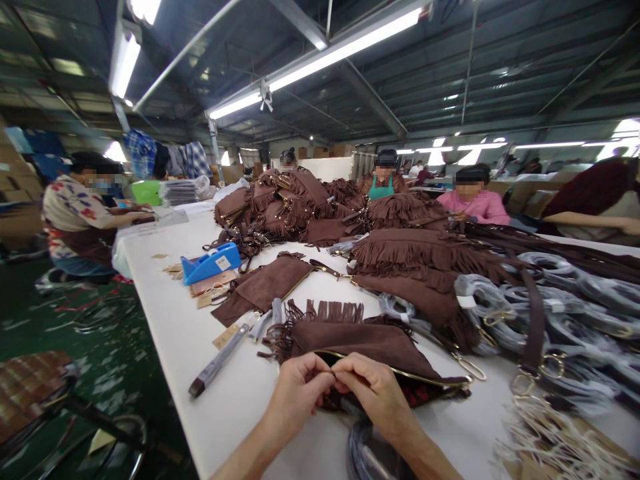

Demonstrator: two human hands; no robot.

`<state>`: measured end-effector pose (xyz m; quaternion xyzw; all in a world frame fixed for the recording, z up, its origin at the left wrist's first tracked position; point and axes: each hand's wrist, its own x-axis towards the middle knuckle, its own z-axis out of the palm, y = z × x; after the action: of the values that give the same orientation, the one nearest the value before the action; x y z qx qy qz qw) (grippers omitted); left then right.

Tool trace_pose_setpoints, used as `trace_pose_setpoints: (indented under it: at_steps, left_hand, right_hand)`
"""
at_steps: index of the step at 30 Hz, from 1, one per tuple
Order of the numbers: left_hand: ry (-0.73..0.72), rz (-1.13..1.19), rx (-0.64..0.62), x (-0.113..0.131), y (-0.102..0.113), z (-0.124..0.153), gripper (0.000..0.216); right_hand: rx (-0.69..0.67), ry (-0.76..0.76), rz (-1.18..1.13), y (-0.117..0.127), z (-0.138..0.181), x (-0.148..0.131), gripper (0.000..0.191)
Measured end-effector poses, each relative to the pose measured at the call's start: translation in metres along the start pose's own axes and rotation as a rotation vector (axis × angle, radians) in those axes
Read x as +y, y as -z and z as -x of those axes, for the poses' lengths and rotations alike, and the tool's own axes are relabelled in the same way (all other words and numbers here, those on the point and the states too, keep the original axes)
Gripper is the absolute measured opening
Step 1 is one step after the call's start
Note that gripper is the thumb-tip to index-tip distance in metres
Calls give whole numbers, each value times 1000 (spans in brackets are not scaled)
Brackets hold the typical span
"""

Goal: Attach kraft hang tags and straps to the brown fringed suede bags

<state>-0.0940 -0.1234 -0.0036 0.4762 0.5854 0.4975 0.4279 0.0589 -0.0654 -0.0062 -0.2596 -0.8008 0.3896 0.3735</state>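
A dark brown fringed bag lies in front of me on the white table, its gold zipper parted along the near side. Over that opening, my left hand is closed in a pinch. Opposite it, my right hand pinches too, and the fingertips of both hands meet. Whatever they hold between them is too small and hidden to name. A clear-wrapped coiled strap lies just below my right hand. To the left rests a wrapped brown strap.
A blue tape dispenser stands at left beside tags and a flat brown bag. Fringed bags are heaped at the back. Wrapped coiled straps and stringed tags cover the right. Several people work around the table.
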Motion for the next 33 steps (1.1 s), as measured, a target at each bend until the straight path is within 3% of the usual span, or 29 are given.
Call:
trace_pose_setpoints:
  at_steps: [7, 16, 27, 29, 33]
  left_hand:
    - [-3, 121, -34, 0, 1, 2, 15]
    - [-225, -170, 33, -8, 1, 4, 9]
    - [-279, -307, 87, -9, -3, 3, 14]
    - [-338, -361, 71, -4, -1, 5, 16]
    - [-607, -531, 87, 5, 11, 8, 15]
  right_hand:
    - [11, -13, 10, -2, 2, 1, 20]
    - [24, 22, 123, -5, 4, 4, 21]
    - [42, 81, 201, -10, 3, 5, 21]
    - [53, 120, 255, -4, 4, -2, 21]
    - [59, 232, 537, 14, 34, -5, 28]
